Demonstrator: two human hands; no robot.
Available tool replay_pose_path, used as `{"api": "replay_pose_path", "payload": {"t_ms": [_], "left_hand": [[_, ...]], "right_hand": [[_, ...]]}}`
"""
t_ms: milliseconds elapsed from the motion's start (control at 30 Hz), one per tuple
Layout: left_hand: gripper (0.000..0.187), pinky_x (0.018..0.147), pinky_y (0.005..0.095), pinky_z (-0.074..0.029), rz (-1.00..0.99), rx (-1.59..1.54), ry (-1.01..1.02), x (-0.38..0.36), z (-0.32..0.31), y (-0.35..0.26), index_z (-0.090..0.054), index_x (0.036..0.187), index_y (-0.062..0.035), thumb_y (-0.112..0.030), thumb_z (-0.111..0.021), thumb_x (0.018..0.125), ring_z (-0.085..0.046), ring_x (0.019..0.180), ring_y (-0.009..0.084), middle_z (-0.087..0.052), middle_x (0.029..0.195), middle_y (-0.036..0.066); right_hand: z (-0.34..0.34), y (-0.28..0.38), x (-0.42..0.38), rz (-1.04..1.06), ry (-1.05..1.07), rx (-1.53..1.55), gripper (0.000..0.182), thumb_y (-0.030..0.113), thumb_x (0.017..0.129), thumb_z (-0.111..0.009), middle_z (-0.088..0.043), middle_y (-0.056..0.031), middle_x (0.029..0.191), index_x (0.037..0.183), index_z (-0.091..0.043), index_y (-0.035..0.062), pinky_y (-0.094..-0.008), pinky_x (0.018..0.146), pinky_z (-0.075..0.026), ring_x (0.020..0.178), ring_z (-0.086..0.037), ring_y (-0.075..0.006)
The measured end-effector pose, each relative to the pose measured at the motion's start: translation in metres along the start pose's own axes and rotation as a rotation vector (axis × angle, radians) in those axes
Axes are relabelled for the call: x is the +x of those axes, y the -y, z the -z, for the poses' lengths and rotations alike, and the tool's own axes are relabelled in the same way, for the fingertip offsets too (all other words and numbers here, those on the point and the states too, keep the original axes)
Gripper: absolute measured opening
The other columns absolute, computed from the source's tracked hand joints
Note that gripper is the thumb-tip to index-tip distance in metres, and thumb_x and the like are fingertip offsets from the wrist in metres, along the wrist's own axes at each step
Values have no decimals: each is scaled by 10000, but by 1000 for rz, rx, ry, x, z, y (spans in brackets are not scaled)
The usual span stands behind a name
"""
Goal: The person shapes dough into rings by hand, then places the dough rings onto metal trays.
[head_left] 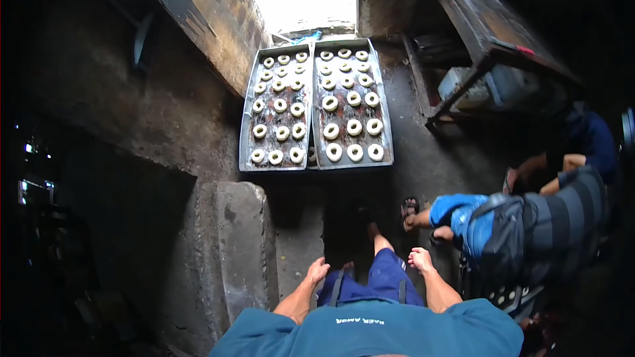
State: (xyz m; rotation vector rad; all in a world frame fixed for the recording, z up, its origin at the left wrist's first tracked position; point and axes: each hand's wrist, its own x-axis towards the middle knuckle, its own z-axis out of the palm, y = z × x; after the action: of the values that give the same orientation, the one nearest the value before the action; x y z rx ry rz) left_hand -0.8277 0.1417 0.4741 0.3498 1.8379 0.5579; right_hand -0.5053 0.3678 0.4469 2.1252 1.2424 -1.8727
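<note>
My left hand (317, 269) hangs loosely by my left thigh, fingers curled, holding nothing. My right hand (420, 259) hangs at my right side, also with nothing in it. I stand in blue shorts on a dark floor. Ahead of my feet lie two metal trays, the left tray (246, 139) and the right tray (385, 125), side by side on the floor. Each carries several rows of pale ring-shaped dough pieces (354, 127). Both hands are well short of the trays.
A rough concrete block (241, 251) rises at my left beside a dark wall. At my right a person in a striped top and blue shorts (529, 225) crouches, sandalled foot (409, 210) near mine. A dark metal table (489, 20) stands at the right rear. Bright doorway beyond the trays.
</note>
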Motion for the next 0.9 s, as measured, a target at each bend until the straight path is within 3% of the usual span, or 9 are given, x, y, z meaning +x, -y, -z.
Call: {"api": "replay_pose_path", "payload": {"t_ms": [167, 267, 433, 533, 567, 667, 733, 800, 900], "left_hand": [[601, 898, 320, -456, 94, 141, -115, -23, 17, 120, -464, 1314, -13, -216, -589, 761, -599, 1037, 264, -620, 1123, 191], [454, 557, 359, -476, 250, 106, 126, -11, 42, 136, -551, 1192, -31, -242, -585, 792, -576, 617, 187, -611, 747, 70], [243, 464, 338, -439, -99, 508, 261, -19, 0, 39, -562, 977, -60, -253, -534, 834, -537, 541, 164, -569, 662, 51], [208, 434, 343, -438, -174, 523, 315, -10, -76, -25, -570, 919, -67, -252, -502, 854, -535, 527, 172, -543, 625, 49], [227, 443, 345, -445, -312, 604, 322, -9, -107, -47, -585, 894, -63, -272, -505, 857, -552, 530, 171, -556, 622, 48], [328, 507, 348, -482, -986, 1462, 466, -2, -214, -111, -649, 849, -57, -367, -543, 849, -610, 539, 173, -628, 649, 72], [380, 574, 351, -508, -648, 994, 350, -85, -321, -158, -679, 854, -74, -437, -571, 820, -650, 590, 188, -672, 716, 100], [444, 636, 355, -518, -546, 1358, 283, -135, -426, -186, -678, 929, -60, -472, -586, 794, -667, 685, 234, -681, 802, 139], [430, 669, 347, -504, -1152, 1181, 380, -208, -559, -170, -664, 949, -33, -428, -603, 792, -662, 777, 251, -676, 844, 151]], "right_hand": [[53, -121, -80, -24, -205, -77, 177, 92, 814, -443, -531, -86, 551, 664, -535, 69, -331, 329, -366, 412, -502, -189], [77, -147, -112, -56, -295, 219, 124, 109, 843, -443, -482, -63, 531, 756, -527, 81, -316, 328, -306, 385, -429, -156], [122, -226, -108, 170, -387, 167, 147, 136, 846, -525, -562, -45, 678, 956, -582, 58, -295, 436, -401, 516, -510, -138], [170, -256, -156, 199, -395, 212, 407, 182, 821, -566, -655, -112, 914, 1195, -550, 25, -313, 659, -514, 741, -629, -165], [184, -274, -173, 181, -398, 277, 360, 215, 808, -573, -651, -172, 1062, 1125, -610, 48, -350, 874, -479, 1008, -620, -293], [224, -367, -214, 135, -425, 471, 366, 158, 840, -557, -661, -117, 905, 1169, -551, -3, -307, 701, -514, 776, -631, -166], [247, -471, -211, 237, -540, 488, 385, 156, 820, -579, -652, -117, 895, 1169, -545, -5, -314, 682, -513, 749, -619, -170], [264, -568, -228, 63, -591, 604, 412, 179, 787, -600, -617, -78, 825, 1161, -541, 16, -314, 584, -500, 688, -602, -181], [270, -740, -249, -251, -902, 486, 234, 203, 742, -532, -673, -162, 903, 858, -678, 62, -391, 781, -517, 888, -640, -335]]}}
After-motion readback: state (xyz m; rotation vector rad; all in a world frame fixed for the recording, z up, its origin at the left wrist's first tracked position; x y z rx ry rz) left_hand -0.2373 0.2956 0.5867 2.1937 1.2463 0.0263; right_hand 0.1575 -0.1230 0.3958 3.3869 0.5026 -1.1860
